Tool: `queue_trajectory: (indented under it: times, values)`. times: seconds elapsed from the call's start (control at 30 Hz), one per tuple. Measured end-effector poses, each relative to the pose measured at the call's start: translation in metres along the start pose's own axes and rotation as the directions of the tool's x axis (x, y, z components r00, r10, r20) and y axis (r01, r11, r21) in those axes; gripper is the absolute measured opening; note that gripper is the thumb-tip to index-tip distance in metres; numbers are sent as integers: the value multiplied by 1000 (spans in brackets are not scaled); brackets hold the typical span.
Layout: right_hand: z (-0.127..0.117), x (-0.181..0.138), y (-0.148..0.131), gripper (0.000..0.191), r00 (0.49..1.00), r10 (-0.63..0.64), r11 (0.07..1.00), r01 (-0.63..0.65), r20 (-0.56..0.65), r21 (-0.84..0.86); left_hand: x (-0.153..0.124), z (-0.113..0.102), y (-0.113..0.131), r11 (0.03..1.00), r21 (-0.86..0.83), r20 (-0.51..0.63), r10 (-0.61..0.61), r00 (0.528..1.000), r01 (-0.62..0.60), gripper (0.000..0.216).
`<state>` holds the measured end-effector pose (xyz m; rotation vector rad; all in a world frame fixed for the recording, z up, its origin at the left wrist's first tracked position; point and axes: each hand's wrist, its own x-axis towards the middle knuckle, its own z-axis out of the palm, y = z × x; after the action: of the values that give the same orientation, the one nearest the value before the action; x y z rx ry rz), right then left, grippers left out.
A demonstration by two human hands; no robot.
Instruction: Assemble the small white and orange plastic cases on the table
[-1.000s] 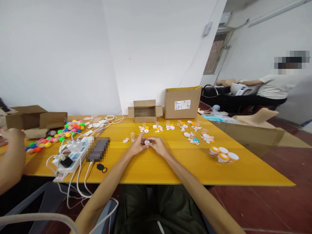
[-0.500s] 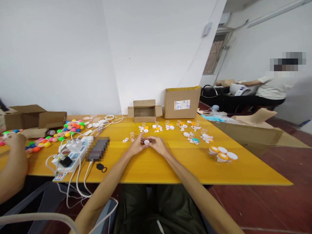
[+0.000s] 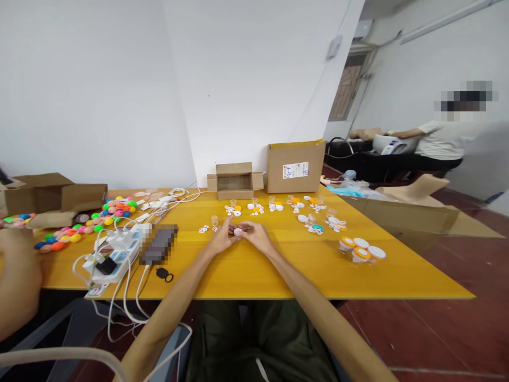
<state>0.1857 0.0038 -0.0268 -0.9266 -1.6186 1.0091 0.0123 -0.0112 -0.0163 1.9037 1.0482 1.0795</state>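
My left hand [image 3: 222, 239] and my right hand [image 3: 257, 235] meet over the middle of the yellow table [image 3: 278, 265], fingertips pinched together on a small white round cap [image 3: 237, 232]. Both hands rest near the tabletop. Just beyond them lie several small white and orange caps and clear little cups [image 3: 274, 207] scattered in a row. A group of orange-and-white lidded jars [image 3: 361, 250] stands to the right of my right forearm.
A small open cardboard box [image 3: 235, 181] and a larger closed box [image 3: 295, 167] stand at the table's back. A power strip with white cables [image 3: 115, 254] and coloured balls [image 3: 91, 220] lie left. Another person's arm [image 3: 16, 281] is at far left; a further person sits far right.
My hands stay together on the white cap with hardly any movement. The other person's hand at the far left has dropped lower and drawn back from the coloured balls.
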Motion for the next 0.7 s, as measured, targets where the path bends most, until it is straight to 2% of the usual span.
queue_trajectory:
  times: [0.17, 0.3, 0.4, 0.5, 0.57, 0.7]
  values:
    - [-1, -1, -2, 30, 997, -1, 1000, -1, -71, -19, -5, -4, 4, 993, 103, 7, 60, 998, -60, 71]
    - [0, -3, -7, 28, 992, -37, 998, 31, -121, -51, -11, -23, 11, 932, 339, -102, 175, 979, -131, 54]
    - [1, -5, -9, 26, 988, -70, 991, 54, -135, -124, -13, -45, 12, 879, 471, -224, 199, 954, -73, 43]
    - [2, -7, -11, 22, 980, -149, 961, 112, -134, -253, -13, -65, 10, 831, 555, -360, 197, 912, 39, 34]
    - [2, -9, -12, 21, 972, -205, 927, 156, -112, -342, -14, -74, 8, 805, 587, -380, 174, 908, 92, 26]
    - [4, -12, -15, 27, 971, -239, 863, 202, -22, -463, -17, -81, 8, 769, 625, -330, 106, 938, 133, 7]
